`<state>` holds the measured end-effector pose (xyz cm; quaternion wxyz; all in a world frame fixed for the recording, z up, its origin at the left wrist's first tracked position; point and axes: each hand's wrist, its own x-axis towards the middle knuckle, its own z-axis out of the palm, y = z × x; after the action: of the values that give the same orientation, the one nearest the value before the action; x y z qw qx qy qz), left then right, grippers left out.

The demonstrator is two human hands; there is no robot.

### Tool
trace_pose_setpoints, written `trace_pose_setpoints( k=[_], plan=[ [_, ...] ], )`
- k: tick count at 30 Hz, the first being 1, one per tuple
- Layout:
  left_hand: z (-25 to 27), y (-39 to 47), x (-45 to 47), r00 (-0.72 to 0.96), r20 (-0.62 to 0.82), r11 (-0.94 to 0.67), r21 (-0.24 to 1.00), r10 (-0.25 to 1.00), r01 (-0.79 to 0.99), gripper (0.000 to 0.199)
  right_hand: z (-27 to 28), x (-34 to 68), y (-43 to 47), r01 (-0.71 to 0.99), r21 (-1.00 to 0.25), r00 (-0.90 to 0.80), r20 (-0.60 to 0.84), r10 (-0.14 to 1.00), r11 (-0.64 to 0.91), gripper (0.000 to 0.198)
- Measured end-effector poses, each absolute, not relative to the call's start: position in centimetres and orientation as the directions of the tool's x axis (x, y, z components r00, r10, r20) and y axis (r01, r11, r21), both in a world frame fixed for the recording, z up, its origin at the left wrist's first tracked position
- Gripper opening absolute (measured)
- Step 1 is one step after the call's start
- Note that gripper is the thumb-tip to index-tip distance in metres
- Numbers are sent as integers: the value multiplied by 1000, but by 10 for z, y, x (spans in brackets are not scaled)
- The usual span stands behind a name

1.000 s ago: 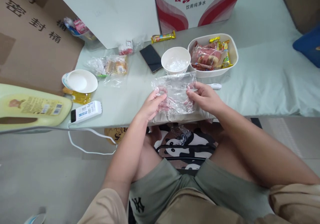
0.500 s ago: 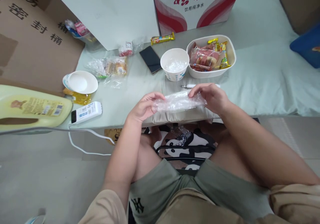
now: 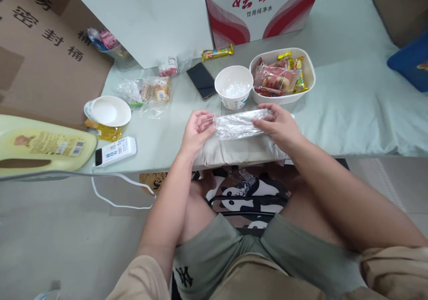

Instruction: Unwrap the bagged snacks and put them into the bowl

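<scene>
A folded strip of clear, crinkled plastic film [image 3: 239, 125] stretches between my hands, level with the table's front edge. My left hand [image 3: 198, 133] pinches its left end between thumb and fingers. At the other end my right hand [image 3: 280, 127] grips it, thumb on top and fingers at the back edge. Just beyond the film stands a white paper cup [image 3: 233, 88] with clear, shiny material in it. Right beside the cup, a white oval tub [image 3: 310, 75] holds wrapped snacks. A pen lying behind the film is mostly hidden.
A phone [image 3: 201, 80] and a yellow snack stick [image 3: 217, 52] lie behind the cup. To the left are wrapped food [image 3: 160, 89], a tilted paper bowl [image 3: 109, 113], a white device [image 3: 116, 151] with a cable, and a yellow jug [image 3: 47, 144]. Boxes [image 3: 261, 10] stand at the back.
Both hands have turned and shifted slightly away from me, with the plastic film between them. The film now looks flatter and shinier, and covers most of the pen.
</scene>
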<state>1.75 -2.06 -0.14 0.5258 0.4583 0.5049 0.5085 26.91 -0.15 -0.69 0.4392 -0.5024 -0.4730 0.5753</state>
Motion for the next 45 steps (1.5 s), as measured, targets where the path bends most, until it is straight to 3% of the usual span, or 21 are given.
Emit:
trace_pose_setpoints(
  k=[3,7,10,13,17,22,25,29,33,36,41,45],
  plan=[
    [0,-21,16,-121,-39,31,997,992,-64,32,-4,268,-1,-39,-995,-42,-95,995,-97,28],
    [0,-25,21,-40,-67,66,997,997,-24,33,-1,266,-5,3,-1000,-29,13,999,13,25],
    [-4,-27,27,55,-71,72,997,996,-5,43,2,262,-12,7,-998,-123,61,991,62,28],
    [-9,-28,34,125,-48,49,999,991,-4,65,4,255,-20,18,-993,-279,111,954,121,36],
    [-15,-29,42,235,-5,6,1000,972,-3,80,-2,240,-30,19,-994,-428,88,900,106,34],
    [-15,-30,46,181,0,-17,995,983,97,58,-13,226,-30,160,-975,-222,115,968,153,27],
    [-8,-32,44,158,-76,74,997,984,20,50,-16,225,-25,169,-977,-123,108,986,128,36],
    [-1,-34,43,213,-216,254,951,953,-174,53,-17,227,-20,-6,-1000,-273,23,962,22,40],
    [-3,-31,45,82,-194,205,967,978,-153,44,-10,230,-21,-104,-993,-387,-2,922,-46,44],
    [-4,-28,45,61,-141,147,982,988,-118,37,-5,235,-20,-92,-994,-361,-13,932,-50,45],
    [3,-22,41,13,-150,150,973,989,-176,26,-5,247,-17,-31,-991,-101,131,986,129,44],
    [8,-16,33,-101,-194,181,975,976,-133,11,9,251,-14,207,-921,6,338,941,329,34]
  ],
)
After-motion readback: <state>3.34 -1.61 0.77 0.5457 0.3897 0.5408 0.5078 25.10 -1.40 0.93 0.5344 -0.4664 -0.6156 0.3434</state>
